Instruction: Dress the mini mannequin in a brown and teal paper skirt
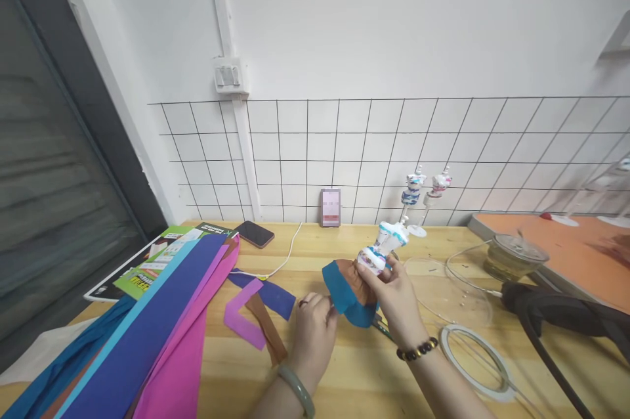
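Bare wood extends from the middle of the table [312, 258] to its far edge, bounded on the left by a white cable [268, 276] and a phone [254, 234], on the right by the raised figure [392, 235]; an upright screen [330, 207] closes its far end. A second gap, at the near edge between left hand [314, 327] and right hand [398, 291], ends at flared cloth [352, 294]. Cloth strips [157, 314] block the left; a ring [450, 353], bowl [514, 261] and black tool [571, 317] crowd the right.

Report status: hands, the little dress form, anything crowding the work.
Right hand gripping dress form, tilted. Blue-and-brown skirt below it. Left hand at skirt's edge. Loose brown strip beside left wrist.
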Action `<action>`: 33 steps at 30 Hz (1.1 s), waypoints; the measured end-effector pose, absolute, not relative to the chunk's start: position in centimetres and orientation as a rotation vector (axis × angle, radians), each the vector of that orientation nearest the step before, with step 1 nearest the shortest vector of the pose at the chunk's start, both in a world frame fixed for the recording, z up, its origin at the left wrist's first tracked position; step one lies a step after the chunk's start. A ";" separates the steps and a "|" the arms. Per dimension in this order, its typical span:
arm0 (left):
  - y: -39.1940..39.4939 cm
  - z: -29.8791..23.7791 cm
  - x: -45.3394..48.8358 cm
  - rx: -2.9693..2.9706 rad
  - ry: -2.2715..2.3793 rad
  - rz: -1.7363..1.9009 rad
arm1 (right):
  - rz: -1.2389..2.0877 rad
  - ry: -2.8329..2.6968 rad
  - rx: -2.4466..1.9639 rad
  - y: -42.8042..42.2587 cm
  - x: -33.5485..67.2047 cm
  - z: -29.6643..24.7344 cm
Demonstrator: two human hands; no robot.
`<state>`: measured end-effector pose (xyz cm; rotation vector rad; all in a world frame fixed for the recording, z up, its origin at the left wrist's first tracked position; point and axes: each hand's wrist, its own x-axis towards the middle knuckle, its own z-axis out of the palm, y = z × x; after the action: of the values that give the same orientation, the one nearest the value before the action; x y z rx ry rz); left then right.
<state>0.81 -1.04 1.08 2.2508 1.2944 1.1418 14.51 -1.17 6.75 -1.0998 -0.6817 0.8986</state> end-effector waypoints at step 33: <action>-1.3 1.5 2.2 1.066 0.964 1.351 | 1.532 -0.289 -0.495 -4.7 8.8 6.1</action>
<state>2.23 -1.30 1.49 1.0655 0.9643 1.3506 8.78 -4.69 6.06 -0.4952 -0.2892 1.5315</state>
